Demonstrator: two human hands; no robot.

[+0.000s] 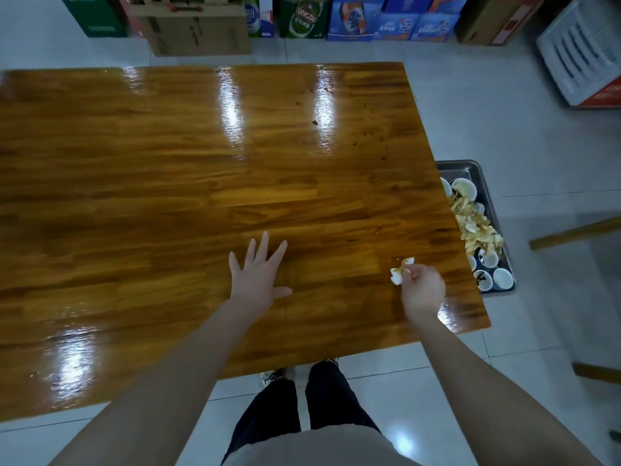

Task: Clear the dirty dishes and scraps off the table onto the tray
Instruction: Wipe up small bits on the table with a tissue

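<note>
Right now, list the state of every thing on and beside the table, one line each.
left hand: open, fingers spread, flat on the table
right hand: pinches the tissue
tissue: crumpled, stained, held at the fingertips
table: glossy, a few dark specks at its far right
tray: beside the table's right edge, partly hidden, loaded
bowls: upright on the tray, some soiled
scraps: piled on the tray
</note>
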